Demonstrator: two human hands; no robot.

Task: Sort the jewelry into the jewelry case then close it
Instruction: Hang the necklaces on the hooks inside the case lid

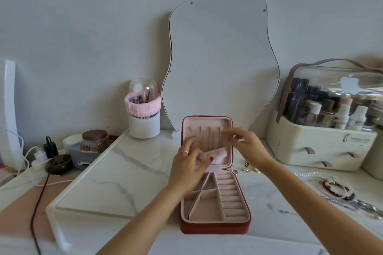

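A red jewelry case (215, 226) lies open on the marble top, its pink-lined lid (207, 123) standing upright against the mirror. The base's compartments and ring rolls (230, 194) look bare. My left hand (186, 163) reaches into the lid, fingers behind the pink pocket flap (219, 156) and thumb in front, pinching it. My right hand (246, 145) is at the lid's upper right, fingertips pinched on something too fine to make out. Loose jewelry lies to the right: small gold earrings (250, 168), a pearl strand (306, 174), beaded bracelets (335, 190) and silver chains (369, 207).
A wavy mirror (223, 58) leans on the wall behind the case. A brush holder with a pink band (144, 118) stands at the back left. A cream cosmetics organizer (323, 143) sits at the right. A jar (94, 141), plugs and cables crowd the left side.
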